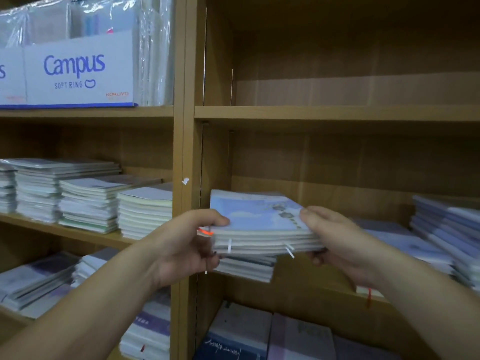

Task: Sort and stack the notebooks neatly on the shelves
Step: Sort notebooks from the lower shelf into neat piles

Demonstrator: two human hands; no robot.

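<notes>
- The stack of notebooks point(259, 224) is held level just right of the wooden post point(185, 178), over a lower pile point(246, 268) on the shelf.
- The left hand point(187, 242) grip pinches the stack's left edge, nearest the post, thumb on top.
- The right hand point(335, 237) grip pinches the stack's right edge.
- Right of the post, a tall gap separates the stack from the shelf board point(337, 114) above.
- Taller piles point(446, 229) sit far right of the post.

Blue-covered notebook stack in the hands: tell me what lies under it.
A lower pile of notebooks shows under the held stack, resting on the shelf board. Only its front edges show; its covers and whether the two touch are hidden.
</notes>
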